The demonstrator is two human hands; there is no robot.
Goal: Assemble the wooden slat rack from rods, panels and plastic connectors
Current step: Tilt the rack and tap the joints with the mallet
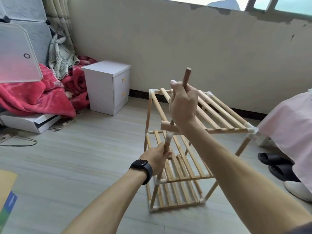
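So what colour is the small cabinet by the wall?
The cabinet is white, clearest in the head view.

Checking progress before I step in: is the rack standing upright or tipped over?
Upright. The wooden slat rack stands on the floor, its three slatted tiers lying roughly level, one above another.

The three-tier pale wooden slat rack [219, 114] stands on the floor [84, 149] at centre right. The white two-drawer cabinet [101, 88] sits to its upper left, the crumpled red blanket [33, 98] further left. The black slippers [276, 164] lie at the right edge. Before the rack, the right hand [184, 105] on the brown wooden mallet [168, 127] is above the left hand [157, 157] on the round wooden rod [166, 146].
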